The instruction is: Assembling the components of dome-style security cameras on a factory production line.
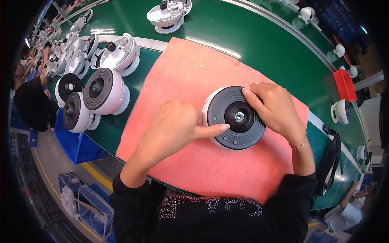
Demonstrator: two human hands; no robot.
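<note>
A round white unit with a dark grey ribbed front and a black lens [239, 117] in its middle lies face up on a pink cloth [178, 77]. My left hand [172, 127] is at its left side, thumb stretched over the grey front to the lens ring and fingers curled at the rim, partly hidden. From the right, my right hand [277, 107] grips the rim, its thumb resting on the upper front and its other fingers around the far side.
Several similar round units [103, 89] stand left of the cloth, beside opened white housings [121, 54]. Another opened housing [166, 16] sits on the green table [227, 20]. A blue bin [77, 141] is at lower left, a red bin [344, 85] at right. Other people work at both sides.
</note>
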